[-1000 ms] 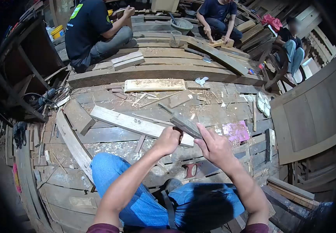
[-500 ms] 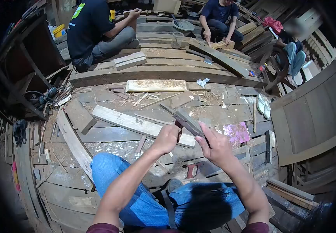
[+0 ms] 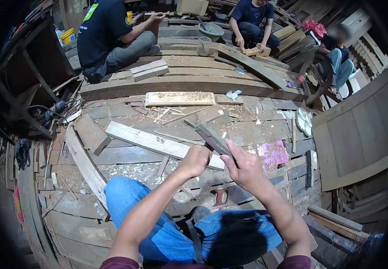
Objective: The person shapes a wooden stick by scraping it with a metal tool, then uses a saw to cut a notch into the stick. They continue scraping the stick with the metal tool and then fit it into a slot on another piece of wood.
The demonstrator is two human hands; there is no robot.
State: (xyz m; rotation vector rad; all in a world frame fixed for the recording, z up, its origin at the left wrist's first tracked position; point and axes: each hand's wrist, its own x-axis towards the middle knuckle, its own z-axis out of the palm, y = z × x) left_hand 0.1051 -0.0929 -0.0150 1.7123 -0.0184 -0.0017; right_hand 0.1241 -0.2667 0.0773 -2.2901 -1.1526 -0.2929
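A dark, narrow piece of wood (image 3: 212, 138) slants from upper left to lower right, held up over the plank floor. At its lower right end, my right hand (image 3: 246, 167) grips it, thumb and fingers pressed on it. My left hand (image 3: 195, 160) is a fist against its lower side, wrapped round something dark that I cannot make out. Behind my left hand, a long pale board (image 3: 149, 142) lies on the floor. Between my knees and the board is a saw with a red handle (image 3: 221, 197).
Three people sit ahead: one at left in a black shirt (image 3: 106, 31), one in dark blue (image 3: 253, 22), one at far right (image 3: 337, 56). A thick beam (image 3: 180, 84) crosses the floor. A panelled door (image 3: 359, 130) leans at right. Wood shavings and offcuts lie about.
The dark piece has rolled a little, showing more of its side face. My right hand has shifted slightly with it; my left hand has dipped a little and moved right.
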